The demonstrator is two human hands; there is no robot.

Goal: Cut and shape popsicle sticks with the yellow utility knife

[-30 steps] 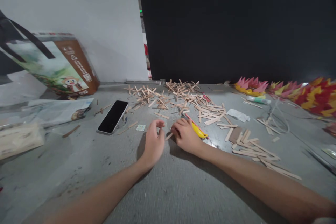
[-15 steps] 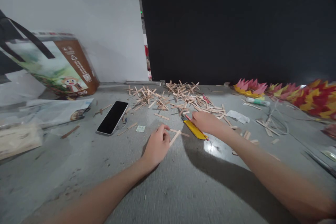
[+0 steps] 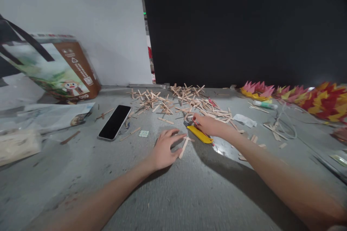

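Observation:
My left hand (image 3: 166, 149) has its fingers spread just above the tabletop, holding nothing. Beside its thumb and forefinger, two flat wooden sticks (image 3: 184, 148) lie crossed, partly hidden by the fingers. My right hand (image 3: 207, 124) has its fingers closed around a slim red-tipped, pen-like thing (image 3: 194, 120), mostly covered by the hand. Directly under that hand is a yellow utility knife (image 3: 200, 134), its dark end pointing away to the left. Whether the right fingers also touch the knife I cannot tell.
Behind the hands spreads a heap of crossed wooden sticks (image 3: 187, 97). A phone (image 3: 114, 122) lies to the left, near a printed bag (image 3: 67, 68). On the right are folded-paper pieces (image 3: 257, 90), a glue tube (image 3: 265, 105), a cable (image 3: 292, 131) and loose sticks (image 3: 254, 139).
My left hand has let go of the crossed sticks and its fingers have spread. The right hand has shifted slightly left over the yellow knife. The view has moved a little.

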